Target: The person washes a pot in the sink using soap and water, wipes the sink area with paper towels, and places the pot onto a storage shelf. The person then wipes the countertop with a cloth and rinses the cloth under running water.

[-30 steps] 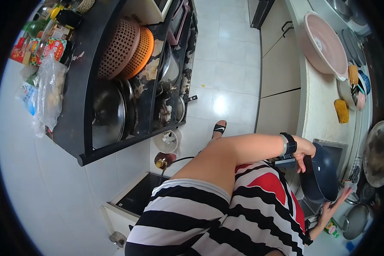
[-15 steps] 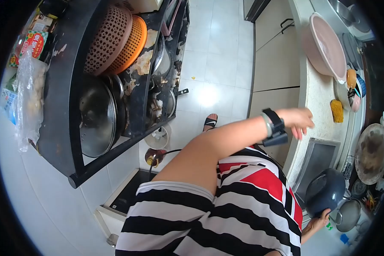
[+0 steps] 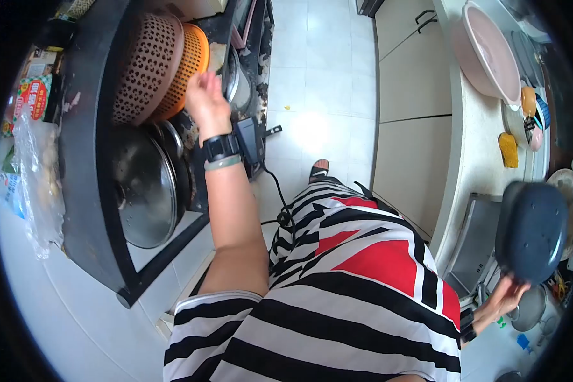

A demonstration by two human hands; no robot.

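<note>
My left hand (image 3: pixel 208 105) reaches over to the rack at the left, its fingers loosely bent and partly apart, with nothing seen in them. It overlaps the orange colander (image 3: pixel 197 60), which nests beside a pinkish-brown colander (image 3: pixel 151 70); I cannot tell whether it touches the orange rim. Over on the right, my right hand (image 3: pixel 506 294) grips the near edge of a dark blue basin (image 3: pixel 531 230) with rounded corners. The basin is tilted up above the counter by the sink (image 3: pixel 474 239). What the basin holds, if anything, is hidden.
The black rack (image 3: pixel 92 159) carries a lidded pot (image 3: pixel 143 191) below the colanders. A pink tub (image 3: pixel 487 57) and a yellow sponge (image 3: pixel 508 150) sit on the counter at right. A strainer (image 3: pixel 531 309) lies beyond my right hand. White floor tiles (image 3: pixel 318 95) run between.
My left hand has swung from the counter on the right across to the colanders on the left. My right hand has raised the dark blue basin and moved it up and to the right.
</note>
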